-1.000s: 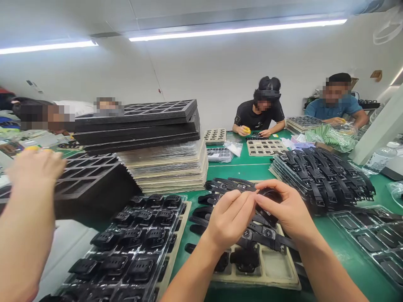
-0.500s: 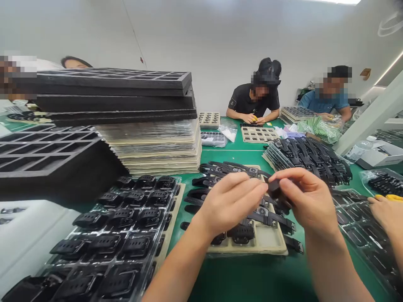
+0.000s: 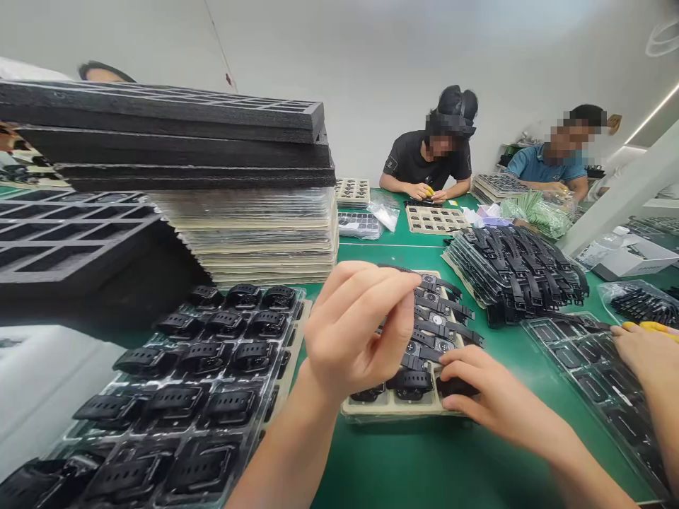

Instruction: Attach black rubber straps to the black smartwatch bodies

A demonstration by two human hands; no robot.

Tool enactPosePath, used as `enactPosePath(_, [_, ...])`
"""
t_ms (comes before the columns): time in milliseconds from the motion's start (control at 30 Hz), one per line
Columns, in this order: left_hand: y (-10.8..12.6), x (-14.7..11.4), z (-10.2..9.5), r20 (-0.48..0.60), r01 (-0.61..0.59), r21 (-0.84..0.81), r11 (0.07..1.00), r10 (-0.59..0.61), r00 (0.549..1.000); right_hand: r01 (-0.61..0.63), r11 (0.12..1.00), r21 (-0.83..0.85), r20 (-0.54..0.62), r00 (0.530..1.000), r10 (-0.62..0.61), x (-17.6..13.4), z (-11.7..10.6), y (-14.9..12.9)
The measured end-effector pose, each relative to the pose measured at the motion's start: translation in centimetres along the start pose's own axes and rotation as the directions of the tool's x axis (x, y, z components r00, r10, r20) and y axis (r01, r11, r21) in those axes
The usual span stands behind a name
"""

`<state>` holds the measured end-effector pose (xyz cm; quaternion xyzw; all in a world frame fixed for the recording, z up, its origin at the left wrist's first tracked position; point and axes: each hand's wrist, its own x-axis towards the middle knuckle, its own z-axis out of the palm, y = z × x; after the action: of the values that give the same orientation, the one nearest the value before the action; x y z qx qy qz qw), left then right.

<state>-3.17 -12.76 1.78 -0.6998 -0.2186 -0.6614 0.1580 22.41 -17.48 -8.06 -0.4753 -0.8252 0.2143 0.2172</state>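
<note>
My right hand (image 3: 491,392) grips a black smartwatch (image 3: 455,386) in the front right compartment of a beige tray (image 3: 392,408); the fingers hide part of it. My left hand (image 3: 363,325) is raised over the tray's left side, its fingers pressed together. Whatever those fingers may hold is hidden. Beside my right hand lie watches with straps spread out (image 3: 438,322), their backs with round sensors facing up. Another watch (image 3: 411,382), its strap closed in a loop, sits in the front row.
Clear trays of strapped watches (image 3: 204,406) lie on the left, near stacked trays (image 3: 254,237) topped with black foam (image 3: 212,148). More watches (image 3: 517,268) are piled at the back right. A co-worker's hand (image 3: 636,346) touches a clear tray (image 3: 599,382) at right. Two people sit opposite.
My right hand has lowered the watch from above the tray into its front right compartment. My left hand has come away from the watch, turning and shifting slightly left.
</note>
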Motion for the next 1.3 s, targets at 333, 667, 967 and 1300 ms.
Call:
enactPosePath(333, [0.4, -0.3, 1.0, 0.067, 0.004, -0.035, 0.999, -0.001, 0.998, -0.228, 0.939, -0.257, -0.113, 0.972, 0.205, 3.2, -0.1, 3.4])
enactPosePath(667, [0.4, -0.9, 2.4, 0.179, -0.035, -0.056, 0.998, 0.045, 0.983, -0.360, 0.925, -0.121, -0.094, 0.932, 0.351, 4.4, 0.5, 2.8])
enactPosePath(967, [0.1, -1.2, 2.8, 0.311, 0.042, -0.044, 0.998, -0.026, 0.950, -0.091, 0.984, -0.152, -0.177, 0.982, 0.064, 3.9, -2.8, 1.3])
enactPosePath(1300, [-1.5, -1.2, 1.9, 0.866, 0.911, -0.109, 0.398, -0.412, 0.284, 0.627, 0.566, -0.535, -0.319, 0.471, -0.823, 7.2, -7.9, -2.7])
